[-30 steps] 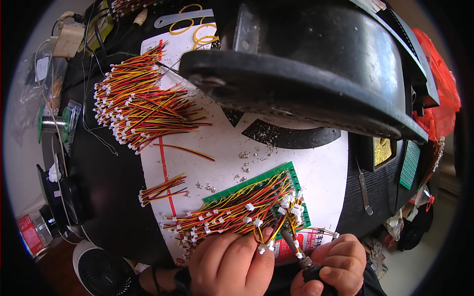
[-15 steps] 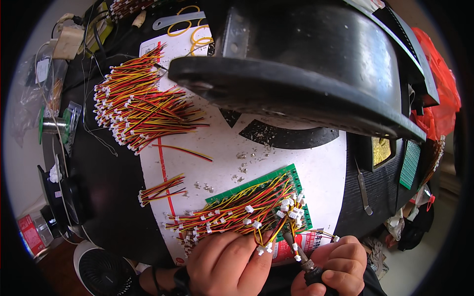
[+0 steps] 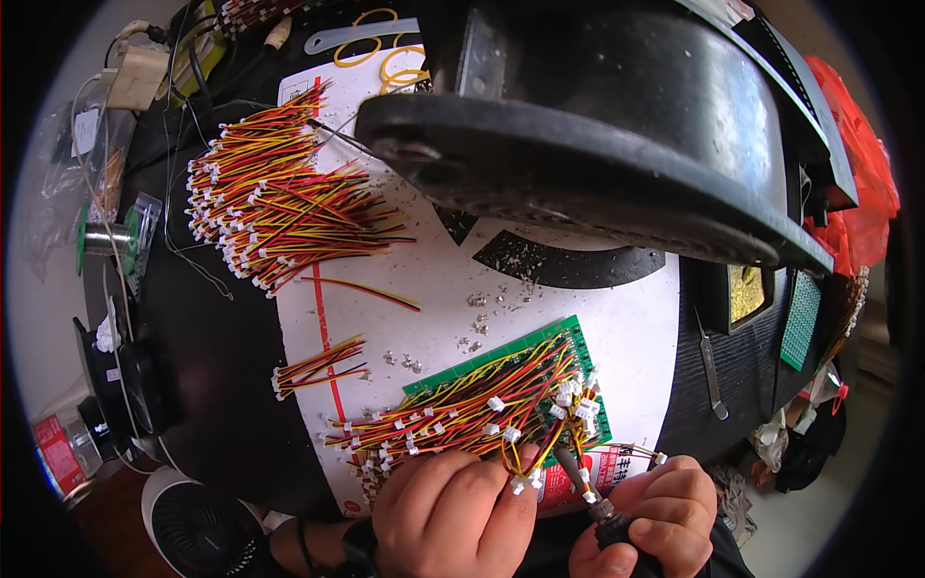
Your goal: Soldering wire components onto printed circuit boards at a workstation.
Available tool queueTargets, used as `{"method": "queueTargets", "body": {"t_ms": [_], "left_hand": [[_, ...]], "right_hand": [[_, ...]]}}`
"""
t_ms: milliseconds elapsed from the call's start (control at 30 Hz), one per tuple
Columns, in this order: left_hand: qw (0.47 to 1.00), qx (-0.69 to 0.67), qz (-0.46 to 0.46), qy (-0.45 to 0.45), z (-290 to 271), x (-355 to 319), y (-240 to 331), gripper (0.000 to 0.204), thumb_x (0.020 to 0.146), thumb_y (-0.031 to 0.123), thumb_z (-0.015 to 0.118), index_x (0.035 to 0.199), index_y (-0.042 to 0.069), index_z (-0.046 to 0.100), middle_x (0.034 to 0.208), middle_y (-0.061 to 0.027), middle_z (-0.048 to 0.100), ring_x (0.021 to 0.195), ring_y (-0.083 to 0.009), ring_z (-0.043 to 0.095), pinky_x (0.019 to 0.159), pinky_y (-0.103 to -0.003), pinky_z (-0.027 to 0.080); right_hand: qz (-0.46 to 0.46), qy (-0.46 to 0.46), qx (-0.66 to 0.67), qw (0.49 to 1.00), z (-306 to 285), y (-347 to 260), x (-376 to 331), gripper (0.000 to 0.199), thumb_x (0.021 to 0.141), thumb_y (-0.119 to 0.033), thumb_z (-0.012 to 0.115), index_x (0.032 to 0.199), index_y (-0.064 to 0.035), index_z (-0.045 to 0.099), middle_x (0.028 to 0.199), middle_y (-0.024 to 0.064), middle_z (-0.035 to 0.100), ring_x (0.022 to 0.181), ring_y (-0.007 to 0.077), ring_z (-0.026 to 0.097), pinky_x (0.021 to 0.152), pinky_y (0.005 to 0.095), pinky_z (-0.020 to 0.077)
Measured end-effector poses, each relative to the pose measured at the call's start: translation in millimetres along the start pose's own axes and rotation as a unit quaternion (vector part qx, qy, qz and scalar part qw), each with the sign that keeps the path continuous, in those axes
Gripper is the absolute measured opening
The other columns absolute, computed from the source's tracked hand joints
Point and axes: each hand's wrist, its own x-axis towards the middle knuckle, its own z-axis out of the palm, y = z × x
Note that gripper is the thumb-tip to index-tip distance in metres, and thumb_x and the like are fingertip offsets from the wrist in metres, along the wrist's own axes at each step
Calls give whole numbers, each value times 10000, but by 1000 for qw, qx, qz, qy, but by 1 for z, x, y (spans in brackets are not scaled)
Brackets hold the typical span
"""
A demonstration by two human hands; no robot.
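Note:
A green circuit board lies tilted on the white sheet, covered with rows of red, yellow and black wires ending in white plugs. Along its near edge my left hand is closed, fingers curled in beside the wires; what they grip is hidden under them. My right hand is wrapped around the dark handle of a soldering iron. Its dark tip points up and left into a cluster of white plugs at the board's right end. The tip's exact contact is hidden by wires.
A large black round housing overhangs the sheet. Wire bundles pile up at left, with a smaller bunch nearer. Tweezers and a gold-filled tray sit at right; a solder spool stands far left.
The whole view has shifted slightly, carrying the sheet and wire piles a little rightward. Both hands keep nearly the same pose, and the soldering iron stays among the plugs.

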Motion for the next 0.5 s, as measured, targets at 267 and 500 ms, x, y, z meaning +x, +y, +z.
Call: {"method": "queueTargets", "body": {"t_ms": [267,500], "left_hand": [[999,12,44,-5,1,-2,-4,40,833,-30,707,869,-38,723,756,-108,550,683,-273,614,599,-349,544],[999,8,22,-30,-3,3,0,49,842,-16,697,877,-43,720,752,-106,549,681,-269,611,601,-342,541]], "right_hand": [[-1,-4,0,1000,0,1,1,198,881,-97,666,851,39,526,577,55,457,427,161,446,364,290,340],[-3,6,6,1000,1,2,1,197,880,-98,659,842,35,518,574,52,454,424,158,440,363,289,339]]}}
